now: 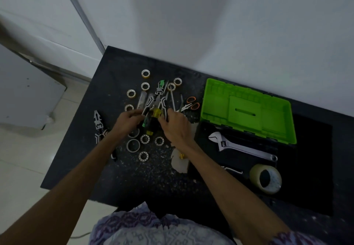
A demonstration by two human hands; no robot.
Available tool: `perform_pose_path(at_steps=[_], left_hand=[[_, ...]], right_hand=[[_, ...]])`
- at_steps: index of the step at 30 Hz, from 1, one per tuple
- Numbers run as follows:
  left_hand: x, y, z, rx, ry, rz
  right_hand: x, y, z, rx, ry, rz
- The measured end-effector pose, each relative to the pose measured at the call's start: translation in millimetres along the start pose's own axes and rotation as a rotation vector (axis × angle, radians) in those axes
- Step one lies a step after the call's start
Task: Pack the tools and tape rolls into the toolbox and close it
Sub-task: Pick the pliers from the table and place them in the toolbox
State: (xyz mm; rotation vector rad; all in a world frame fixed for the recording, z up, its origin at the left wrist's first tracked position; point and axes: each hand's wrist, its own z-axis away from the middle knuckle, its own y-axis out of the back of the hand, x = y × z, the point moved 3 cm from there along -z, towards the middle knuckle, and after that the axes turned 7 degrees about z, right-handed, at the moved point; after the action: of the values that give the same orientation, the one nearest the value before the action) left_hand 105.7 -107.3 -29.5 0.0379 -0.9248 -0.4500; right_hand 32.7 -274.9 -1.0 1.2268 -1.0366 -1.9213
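Note:
A black toolbox (pixel 283 164) with its green lid (pixel 247 108) raised stands on the right of the dark table. Inside lie a silver adjustable wrench (pixel 241 148) and a big roll of clear tape (pixel 266 181). A heap of pliers and screwdrivers (pixel 157 99) lies in the middle, ringed by several small white tape rolls (pixel 145 139). Orange-handled scissors (pixel 192 104) lie to the heap's right. My left hand (pixel 129 121) curls its fingers round tool handles at the heap's near edge. My right hand (pixel 175 124) grips handles beside a yellow-handled tool (pixel 157 112).
Another pair of black-and-white pliers (pixel 98 125) lies apart near the table's left edge. A pale scrap with a small yellow piece (pixel 180 160) lies under my right forearm. A white wall runs behind the table; pale floor tiles and a grey cabinet (pixel 24 91) are to the left.

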Motion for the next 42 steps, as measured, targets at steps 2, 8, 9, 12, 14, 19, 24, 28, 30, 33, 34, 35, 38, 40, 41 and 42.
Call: perform_pose_path(at_steps=[2, 8, 9, 12, 14, 19, 24, 28, 30, 33, 34, 35, 38, 40, 41, 42], left_hand=[[4.9, -11.8, 16.8, -0.076, 0.000, 0.055], [2.3, -61.8, 74.3, -0.247, 0.047, 0.286], [2.2, -66.0, 78.1, -0.237, 0.054, 0.311], [-1.4, -90.4, 101.1, -0.222, 0.054, 0.336], [-4.5, -105.5, 115.4, -0.215, 0.046, 0.378], [-10.5, -154.1, 153.5, -0.148, 0.069, 0.553], [-12.2, -210.8, 192.5, -0.127, 0.024, 0.604], [-20.9, -242.6, 207.5, -0.183, 0.009, 0.496], [-25.7, -244.8, 210.9, -0.135, -0.046, 0.289], [-15.5, -234.8, 220.6, 0.052, -0.462, -0.191], [-11.0, -233.0, 223.0, 0.076, -0.621, -0.289], [-7.9, -233.9, 222.8, 0.067, -0.763, -0.390], [-13.6, -243.9, 206.1, -0.125, -0.952, -0.715], [-19.8, -253.1, 198.5, -0.269, -0.951, -0.841], [-21.4, -256.4, 197.5, -0.314, -0.967, -0.894], [-21.9, -259.2, 197.5, -0.341, -0.987, -0.938]], right_hand=[[9.4, 7.5, 11.2, 0.011, 0.024, 0.012], [32.2, 35.9, 51.0, 0.080, 0.092, 0.059], [33.3, 37.9, 53.1, 0.090, 0.105, 0.072], [48.7, 48.5, 73.9, 0.101, 0.151, 0.093], [60.3, 54.8, 87.6, 0.113, 0.183, 0.113], [95.6, 74.6, 123.8, 0.229, 0.144, 0.055], [130.7, 69.7, 144.2, 0.159, 0.079, -0.152], [168.8, 83.7, 161.6, 0.172, 0.070, -0.251], [187.8, 93.8, 169.6, 0.137, 0.087, -0.236], [217.5, 94.6, 176.5, 0.054, 0.074, -0.197], [224.7, 93.4, 179.0, 0.028, 0.066, -0.195], [232.0, 92.0, 181.8, 0.008, 0.062, -0.199], [245.9, 91.9, 192.3, -0.069, 0.041, -0.250], [251.7, 92.8, 198.5, -0.112, 0.022, -0.280], [254.1, 92.7, 200.6, -0.131, 0.015, -0.299], [256.0, 93.1, 201.7, -0.144, 0.012, -0.313]])
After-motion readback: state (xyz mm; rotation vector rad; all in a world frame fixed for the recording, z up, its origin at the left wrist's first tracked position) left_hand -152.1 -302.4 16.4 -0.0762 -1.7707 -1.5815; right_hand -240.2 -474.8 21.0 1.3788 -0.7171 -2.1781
